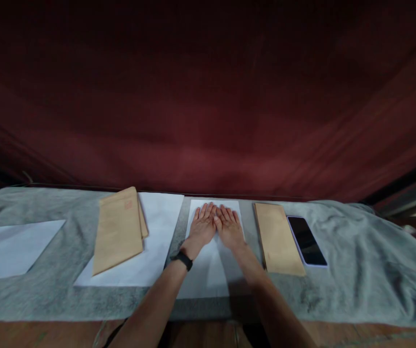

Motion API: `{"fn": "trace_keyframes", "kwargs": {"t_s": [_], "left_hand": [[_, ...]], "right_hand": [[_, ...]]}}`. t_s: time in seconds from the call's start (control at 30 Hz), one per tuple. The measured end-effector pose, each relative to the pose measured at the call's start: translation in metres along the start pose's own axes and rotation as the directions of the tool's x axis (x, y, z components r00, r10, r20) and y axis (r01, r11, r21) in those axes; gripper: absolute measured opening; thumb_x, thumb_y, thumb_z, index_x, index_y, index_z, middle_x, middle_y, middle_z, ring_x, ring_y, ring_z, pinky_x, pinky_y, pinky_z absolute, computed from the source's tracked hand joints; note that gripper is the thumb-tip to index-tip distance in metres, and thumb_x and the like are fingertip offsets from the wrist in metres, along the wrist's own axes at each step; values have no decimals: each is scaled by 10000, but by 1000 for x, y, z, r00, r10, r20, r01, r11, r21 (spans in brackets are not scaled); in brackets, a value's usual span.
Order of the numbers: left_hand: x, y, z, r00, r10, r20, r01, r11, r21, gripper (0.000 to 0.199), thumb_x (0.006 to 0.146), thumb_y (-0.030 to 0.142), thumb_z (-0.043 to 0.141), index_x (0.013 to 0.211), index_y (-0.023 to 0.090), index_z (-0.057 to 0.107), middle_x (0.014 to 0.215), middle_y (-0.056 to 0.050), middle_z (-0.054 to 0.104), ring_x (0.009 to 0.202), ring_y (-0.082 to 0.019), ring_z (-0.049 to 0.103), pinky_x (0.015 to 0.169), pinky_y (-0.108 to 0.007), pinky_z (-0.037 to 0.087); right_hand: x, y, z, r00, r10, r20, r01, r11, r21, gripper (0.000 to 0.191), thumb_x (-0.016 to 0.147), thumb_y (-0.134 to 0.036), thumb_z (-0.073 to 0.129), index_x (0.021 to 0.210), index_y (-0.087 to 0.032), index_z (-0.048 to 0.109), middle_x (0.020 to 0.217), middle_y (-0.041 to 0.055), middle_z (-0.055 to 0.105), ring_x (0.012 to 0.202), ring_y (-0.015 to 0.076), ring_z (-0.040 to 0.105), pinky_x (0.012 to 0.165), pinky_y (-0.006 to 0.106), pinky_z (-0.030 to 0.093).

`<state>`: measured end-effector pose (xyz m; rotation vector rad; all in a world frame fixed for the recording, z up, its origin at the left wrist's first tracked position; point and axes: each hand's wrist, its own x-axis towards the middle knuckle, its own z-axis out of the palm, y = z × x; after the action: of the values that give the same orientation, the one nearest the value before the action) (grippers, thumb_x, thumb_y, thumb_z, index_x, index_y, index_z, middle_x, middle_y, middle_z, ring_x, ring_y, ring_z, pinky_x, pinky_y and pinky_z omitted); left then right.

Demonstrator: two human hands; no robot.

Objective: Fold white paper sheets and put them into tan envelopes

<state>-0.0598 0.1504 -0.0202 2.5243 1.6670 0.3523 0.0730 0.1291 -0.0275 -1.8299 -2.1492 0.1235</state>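
A white sheet of paper [208,275] lies lengthwise in front of me on the grey cloth. My left hand [203,224] rests flat on its upper part, fingers stretched out, a black band on the wrist. Beside it my right hand [229,226] also lies flat on the paper, its thumb side touching my left hand. Neither hand holds anything. Right of the sheet is a stack of brown envelopes [279,239]. To the left, more brown envelopes [118,232] lie at an angle on white paper [160,237].
A phone [307,241] with a pale purple edge lies right of the envelope stack. Another white sheet [14,249] is at the far left. The grey cloth [356,261] is wrinkled at the right. A dark red surface [208,121] rises behind the cloth's back edge.
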Motion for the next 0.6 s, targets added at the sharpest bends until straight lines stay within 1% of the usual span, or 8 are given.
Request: {"fn": "trace_keyframes", "kwargs": {"t_s": [0.07, 0.17, 0.27, 0.4, 0.5, 0.6], "left_hand": [[2, -4, -1, 1000, -5, -19, 5, 1000, 13, 571, 979, 190, 323, 1537, 131, 428, 1617, -131, 399, 1531, -274, 303, 1249, -523, 238], [3, -11, 0, 997, -34, -72, 36, 999, 29, 564, 986, 207, 330, 1536, 132, 426, 1602, -137, 422, 1522, -257, 327, 1244, -506, 253], [3, -20, 4, 989, -80, -123, 86, 995, 48, 549, 999, 250, 338, 1526, 134, 439, 1575, -141, 462, 1510, -252, 353, 1239, -488, 270], [2, -31, 10, 977, -111, -184, 125, 990, 66, 567, 1007, 292, 340, 1526, 81, 426, 1561, -180, 468, 1497, -271, 376, 1238, -479, 279], [1, -35, 11, 976, -125, -178, 139, 988, 70, 583, 1011, 310, 332, 1533, 63, 407, 1562, -189, 463, 1501, -269, 368, 1241, -470, 279], [-2, -32, 6, 975, -170, -139, 181, 981, 65, 586, 1021, 319, 315, 1526, 37, 405, 1566, -202, 452, 1508, -274, 352, 1249, -470, 272]], "right_hand": [[2, -1, 5, 1000, 8, -27, -9, 1000, -26, 500, 1094, -368, 291, 1522, -179, 469, 1604, 103, 412, 1499, 264, 364, 1229, 514, 264], [6, 2, 11, 996, 21, -85, -27, 998, -64, 511, 1084, -386, 335, 1530, -166, 454, 1604, 139, 402, 1485, 290, 386, 1213, 530, 280], [11, 10, 16, 986, 59, -155, -73, 993, -90, 538, 1079, -393, 341, 1527, -116, 451, 1591, 190, 407, 1468, 312, 410, 1197, 529, 297], [13, 23, 22, 966, 113, -234, -138, 986, -92, 589, 1081, -404, 299, 1511, -30, 450, 1555, 234, 445, 1449, 332, 432, 1187, 519, 315], [12, 29, 23, 953, 147, -264, -173, 982, -77, 619, 1077, -402, 278, 1508, 14, 434, 1538, 263, 452, 1445, 338, 437, 1182, 521, 327], [7, 31, 18, 951, 174, -254, -195, 979, -60, 626, 1074, -385, 270, 1499, 45, 432, 1537, 276, 444, 1454, 350, 421, 1186, 518, 324]]}}
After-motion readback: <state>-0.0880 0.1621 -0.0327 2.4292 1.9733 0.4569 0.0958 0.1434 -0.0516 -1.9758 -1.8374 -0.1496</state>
